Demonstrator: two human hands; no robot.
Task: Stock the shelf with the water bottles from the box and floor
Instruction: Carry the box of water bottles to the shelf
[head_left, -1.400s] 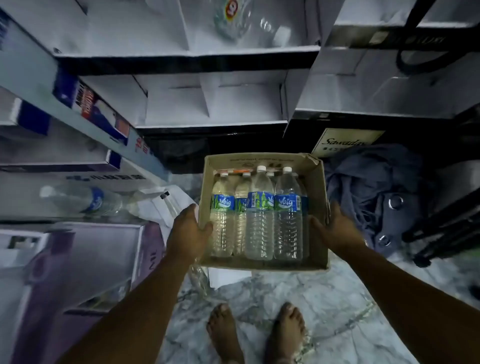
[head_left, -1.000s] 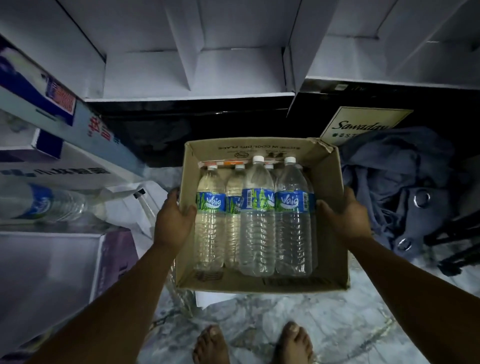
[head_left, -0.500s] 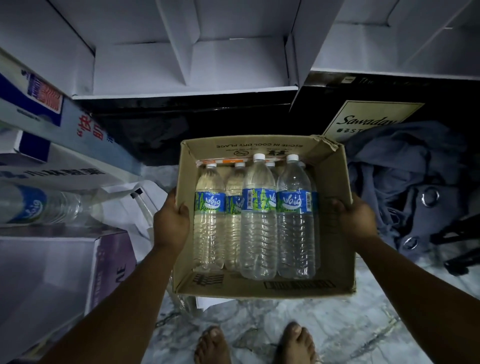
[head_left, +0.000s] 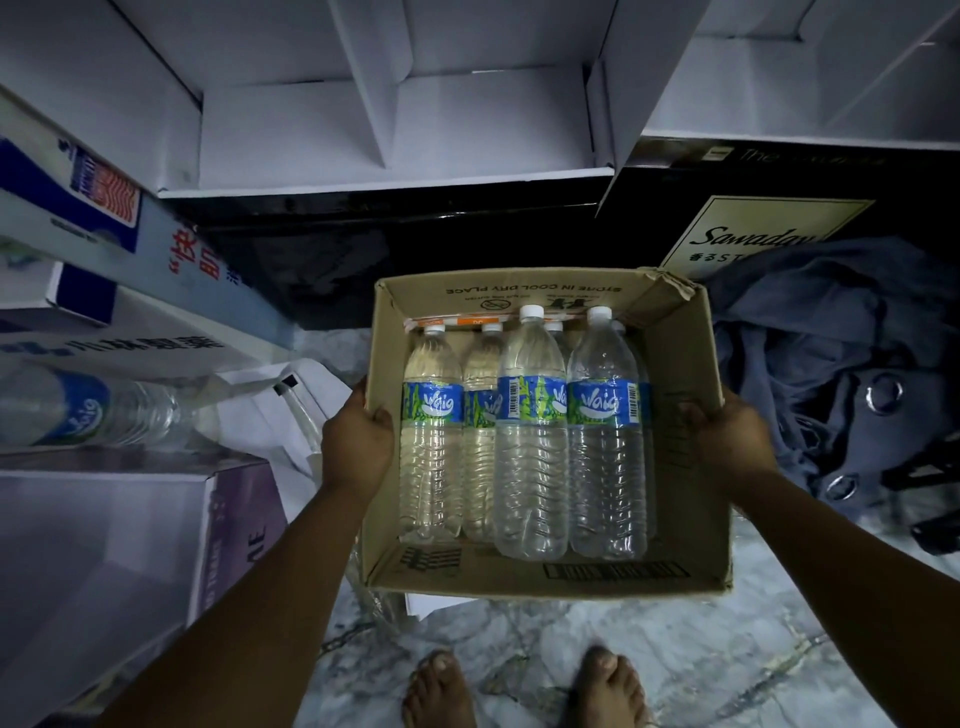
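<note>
Clear plastic water bottles (head_left: 530, 447) with blue-green labels and white caps stand upright between my two hands, inside the open brown cardboard box (head_left: 691, 364) I hold above the marbled floor (head_left: 727, 670). My left hand (head_left: 356, 447) grips the box's left wall, fingers (head_left: 382, 415) hooked over its rim; my right hand (head_left: 727, 441) clamps the right wall the same way. Beyond my fingertips sits the white compartmented shelf (head_left: 467, 124). Left of my left fingers, another clear bottle (head_left: 104, 410) lies sideways on stacked cartons.
</note>
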